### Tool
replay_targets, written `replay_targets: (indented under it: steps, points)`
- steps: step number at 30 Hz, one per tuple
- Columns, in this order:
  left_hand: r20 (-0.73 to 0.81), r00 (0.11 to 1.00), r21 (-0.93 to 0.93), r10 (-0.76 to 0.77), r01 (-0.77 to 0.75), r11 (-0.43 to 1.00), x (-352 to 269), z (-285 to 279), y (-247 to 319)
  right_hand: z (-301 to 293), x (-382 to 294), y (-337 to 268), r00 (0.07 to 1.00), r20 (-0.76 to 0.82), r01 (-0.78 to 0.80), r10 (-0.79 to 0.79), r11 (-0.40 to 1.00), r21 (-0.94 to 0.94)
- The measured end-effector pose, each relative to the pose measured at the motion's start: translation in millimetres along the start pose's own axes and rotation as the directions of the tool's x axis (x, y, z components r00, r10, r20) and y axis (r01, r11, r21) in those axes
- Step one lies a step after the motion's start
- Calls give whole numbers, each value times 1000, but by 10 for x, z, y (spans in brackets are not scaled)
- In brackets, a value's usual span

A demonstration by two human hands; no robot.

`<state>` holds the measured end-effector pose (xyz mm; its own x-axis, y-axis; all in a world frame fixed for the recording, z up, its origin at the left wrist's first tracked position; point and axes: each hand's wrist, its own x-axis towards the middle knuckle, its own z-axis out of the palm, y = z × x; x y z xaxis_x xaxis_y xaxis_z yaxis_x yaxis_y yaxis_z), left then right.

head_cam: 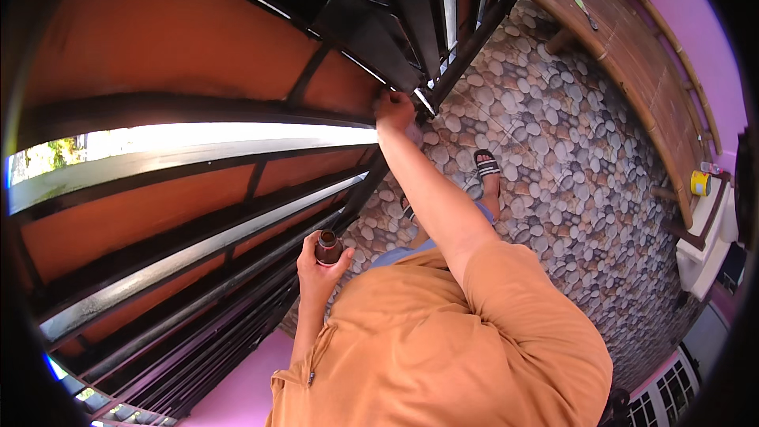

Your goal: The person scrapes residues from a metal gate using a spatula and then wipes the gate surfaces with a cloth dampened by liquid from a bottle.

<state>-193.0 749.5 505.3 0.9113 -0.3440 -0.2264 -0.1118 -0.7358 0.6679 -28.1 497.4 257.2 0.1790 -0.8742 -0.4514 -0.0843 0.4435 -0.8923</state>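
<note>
My left hand (pixel 317 267) grips a small brown glass bottle (pixel 329 249) with a pink-red label edge. The bottle is held upright and its mouth is uncapped. My right arm reaches forward, and my right hand (pixel 395 110) is curled against a black metal frame bar of a slatted gate (pixel 201 108). Whatever the fingers of that hand may pinch is hidden. Reddish-brown panels (pixel 172 41) fill the gate between dark bars and pale grey metal strips (pixel 207 147). Daylight comes through a gap between the bars.
A bamboo bench (pixel 634 65) stands along the pink-purple wall (pixel 694 6), with a brush or scraper (pixel 585 12) lying on it. At the right, a yellow can (pixel 700 183) sits near a clear container (pixel 711 168). Pebble-patterned tiles (pixel 545 148) cover the floor under my sandalled feet.
</note>
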Motion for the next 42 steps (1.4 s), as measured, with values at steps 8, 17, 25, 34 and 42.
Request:
replay_targets:
  steps: [8,17,25,34,42]
  points:
    - [42,996,53,80,-82,995,86,-60,-63,-169,13,19,908,22,414,-418,892,-183]
    - [100,991,46,87,-92,995,118,-189,-231,-271,-159,-214,872,83,489,-482,862,-130]
    - [138,977,65,165,-176,982,211,-252,-247,-123,-700,-882,785,-41,616,-618,786,-57]
    - [158,968,49,193,-203,978,254,-298,-273,-205,-666,-1011,719,-4,680,-695,706,-197]
    - [153,967,36,206,-213,976,222,-328,-371,-263,-745,-1148,639,138,759,-757,593,-269]
